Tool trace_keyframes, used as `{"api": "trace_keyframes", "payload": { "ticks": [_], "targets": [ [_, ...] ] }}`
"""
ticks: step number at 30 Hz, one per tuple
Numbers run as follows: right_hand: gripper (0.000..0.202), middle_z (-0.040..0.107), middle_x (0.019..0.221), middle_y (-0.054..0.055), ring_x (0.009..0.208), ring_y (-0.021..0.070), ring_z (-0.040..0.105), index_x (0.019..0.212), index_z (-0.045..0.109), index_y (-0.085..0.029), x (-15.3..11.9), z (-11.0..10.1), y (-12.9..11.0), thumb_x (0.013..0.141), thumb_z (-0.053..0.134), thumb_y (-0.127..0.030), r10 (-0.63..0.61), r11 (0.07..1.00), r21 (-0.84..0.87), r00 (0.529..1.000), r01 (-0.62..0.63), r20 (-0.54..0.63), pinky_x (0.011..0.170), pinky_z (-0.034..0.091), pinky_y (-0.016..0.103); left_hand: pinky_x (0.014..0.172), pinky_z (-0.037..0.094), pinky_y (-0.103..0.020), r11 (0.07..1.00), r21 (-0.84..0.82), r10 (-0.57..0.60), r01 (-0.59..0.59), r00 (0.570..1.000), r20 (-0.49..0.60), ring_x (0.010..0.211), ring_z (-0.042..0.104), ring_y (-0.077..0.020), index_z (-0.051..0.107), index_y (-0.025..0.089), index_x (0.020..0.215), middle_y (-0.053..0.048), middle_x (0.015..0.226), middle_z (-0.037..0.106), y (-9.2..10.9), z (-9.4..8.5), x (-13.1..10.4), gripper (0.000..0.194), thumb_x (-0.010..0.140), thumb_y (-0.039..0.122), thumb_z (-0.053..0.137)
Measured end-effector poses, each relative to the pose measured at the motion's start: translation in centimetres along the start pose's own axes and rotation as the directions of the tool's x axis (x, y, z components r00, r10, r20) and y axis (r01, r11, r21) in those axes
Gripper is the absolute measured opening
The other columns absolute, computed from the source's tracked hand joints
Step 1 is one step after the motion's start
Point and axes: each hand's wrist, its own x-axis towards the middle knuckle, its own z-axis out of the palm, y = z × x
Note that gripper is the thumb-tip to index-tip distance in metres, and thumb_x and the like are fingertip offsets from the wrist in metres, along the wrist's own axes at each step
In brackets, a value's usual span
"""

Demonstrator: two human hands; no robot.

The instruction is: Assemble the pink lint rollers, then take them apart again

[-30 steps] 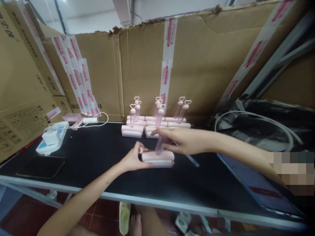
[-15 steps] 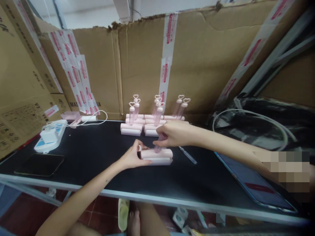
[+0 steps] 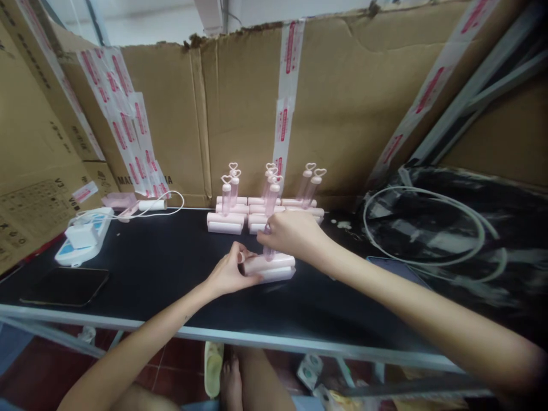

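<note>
A pink cylindrical piece with a white base (image 3: 278,273) lies on the black table, slightly tilted, in front of me. My left hand (image 3: 233,269) is closed around its left end, fingers above and thumb below. Over its middle, my right hand (image 3: 289,231) grips a translucent pink tube (image 3: 269,253) that stands upright on the piece; the tube's top is hidden by my fingers. Behind my hands stand several similar pink pieces (image 3: 225,222), many with upright tubes topped by heart-shaped loops (image 3: 226,180).
A white power strip (image 3: 85,237) with a cable and a dark phone (image 3: 65,285) lie at the left. Cardboard (image 3: 244,114) walls the back. Coiled white tubing (image 3: 372,228) rests on black plastic at the right, near a partly covered tablet (image 3: 396,268).
My right hand has shifted slightly left, and its tube stands more upright. The piece's right end has tilted up a little. My right forearm now covers the screwdriver and most of the tablet.
</note>
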Motion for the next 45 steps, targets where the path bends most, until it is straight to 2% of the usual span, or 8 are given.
{"api": "trace_keyframes", "payload": {
  "ticks": [6,14,21,27,30,35,41,45],
  "targets": [
    [0.028,0.068,0.065,0.013,0.065,0.0258,0.065,0.067,0.068,-0.014,-0.3,0.6,-0.2,0.076,0.052,-0.035,0.077,0.995,0.060,0.997,-0.076,-0.024,0.052,0.036,0.027,0.082,0.044,-0.036,0.990,0.123,-0.057,0.064,0.996,-0.067,0.094,0.063,-0.0241,0.033,0.025,0.086,-0.004,0.105,0.066,0.6,0.4,-0.5,0.050,0.059,0.037,0.073],
    [0.027,0.059,0.050,0.000,0.046,0.0126,0.052,0.056,0.050,-0.019,0.0,0.0,2.2,0.072,0.061,-0.038,-0.291,0.911,0.336,0.950,0.241,0.109,0.044,0.029,0.023,0.091,0.040,-0.033,0.990,-0.132,0.063,-0.046,0.989,0.132,0.103,0.059,-0.0201,0.029,0.023,0.080,-0.009,0.107,0.065,-0.8,-1.6,1.6,0.053,0.057,0.029,0.077],
    [0.028,0.062,0.050,0.000,0.044,0.0155,0.059,0.064,0.050,-0.020,1.4,0.0,2.8,0.074,0.057,-0.044,-0.292,0.833,0.553,0.855,0.007,0.429,0.042,0.038,0.022,0.094,0.039,-0.034,0.984,-0.171,0.087,-0.044,0.963,0.254,0.107,0.056,-0.0218,0.031,0.022,0.082,-0.010,0.110,0.061,-1.2,-2.4,2.3,0.055,0.056,0.032,0.079],
    [0.078,0.065,0.104,0.016,0.081,0.0329,0.065,0.117,0.051,-0.014,-0.8,-1.1,4.3,0.064,0.057,-0.071,-0.159,0.963,0.201,0.980,0.180,-0.116,0.062,0.049,0.039,0.094,0.036,-0.035,0.948,-0.286,0.155,-0.137,0.987,0.042,0.103,0.052,-0.0190,0.037,0.020,0.085,-0.006,0.107,0.054,-1.1,-3.7,2.6,0.043,0.064,0.031,0.073],
    [0.071,0.052,0.125,0.016,0.104,0.0301,0.058,0.128,0.042,-0.017,-1.7,-1.9,4.5,0.073,0.058,-0.061,-0.255,0.894,0.257,0.888,0.367,-0.383,0.082,0.048,0.041,0.088,0.038,-0.033,0.873,-0.438,0.181,-0.215,0.976,-0.118,0.086,0.054,-0.0143,0.039,0.021,0.098,0.000,0.090,0.053,1.8,-3.9,3.4,0.027,0.080,0.035,0.054],
    [0.039,0.060,0.115,0.010,0.109,0.0238,0.055,0.116,0.051,-0.020,-1.5,-1.8,3.6,0.082,0.060,-0.037,-0.384,0.740,0.302,0.746,0.601,-0.544,0.090,0.045,0.038,0.086,0.041,-0.034,0.628,-0.767,0.214,-0.133,0.977,0.006,0.087,0.056,-0.0176,0.046,0.019,0.101,-0.001,0.082,0.056,8.8,-1.7,4.1,0.024,0.083,0.034,0.043],
    [0.035,0.063,0.106,0.008,0.094,0.0199,0.063,0.113,0.049,-0.020,-1.0,-2.0,6.0,0.082,0.060,-0.033,-0.094,0.538,0.720,0.880,0.438,-0.465,0.079,0.051,0.033,0.102,0.030,-0.042,0.832,-0.504,0.246,-0.231,0.969,-0.038,0.119,0.044,-0.0261,0.046,0.020,0.117,-0.008,0.119,0.054,8.9,-1.1,4.8,0.060,0.070,0.052,0.065],
    [0.038,0.067,0.098,0.007,0.090,0.0215,0.064,0.104,0.059,-0.017,-0.7,-1.8,7.5,0.075,0.066,-0.041,-0.230,0.435,0.868,0.962,0.239,-0.150,0.078,0.052,0.033,0.088,0.043,-0.038,0.965,-0.214,0.181,-0.151,0.975,0.128,0.096,0.059,-0.0223,0.053,0.017,0.111,-0.010,0.105,0.063,6.1,-0.6,4.8,0.054,0.068,0.045,0.070]
  ]
}}
